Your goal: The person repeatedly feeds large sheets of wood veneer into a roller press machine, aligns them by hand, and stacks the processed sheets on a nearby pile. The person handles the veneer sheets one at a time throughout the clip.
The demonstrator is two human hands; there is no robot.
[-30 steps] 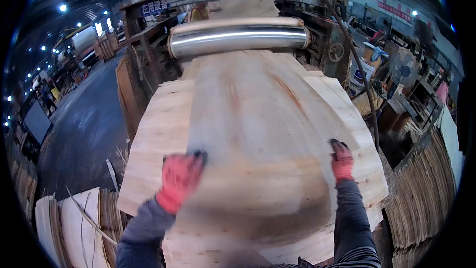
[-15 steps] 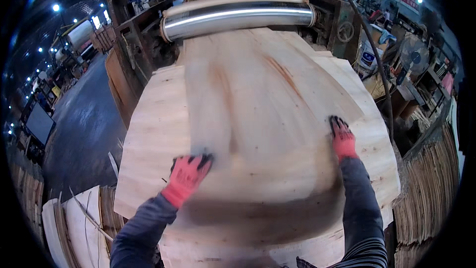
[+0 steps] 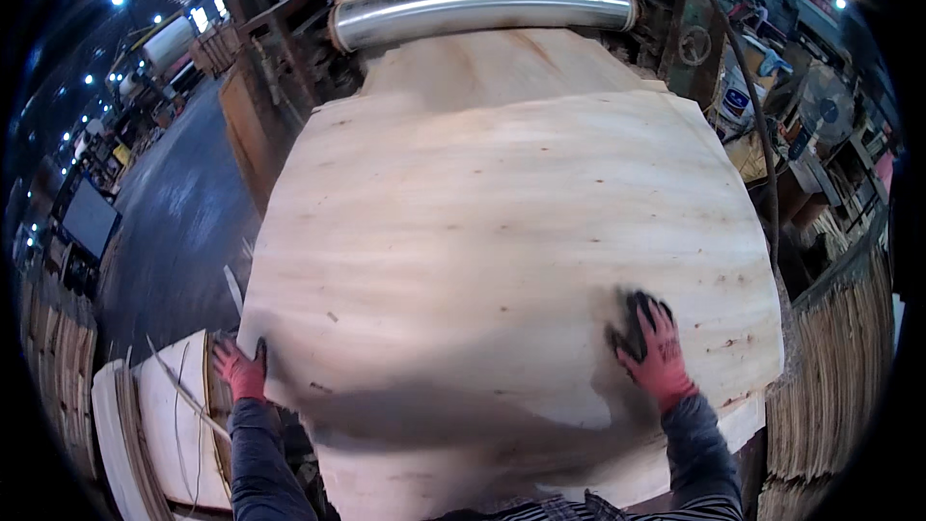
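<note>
Roller [image 3: 482, 12] beyond; streaked veneer [image 3: 473, 72] has advanced; left hand [image 3: 241, 371] shifted outward.

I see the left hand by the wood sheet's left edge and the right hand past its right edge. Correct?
Not quite: the right hand is over the wood sheet, well inside its right edge, as the head view shows. The left hand is by the left edge.

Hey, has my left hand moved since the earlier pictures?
Yes. Judged against the shiny roller, your left hand has shifted left and farther back from it, now beside the wide pale sheet's left edge.
</note>
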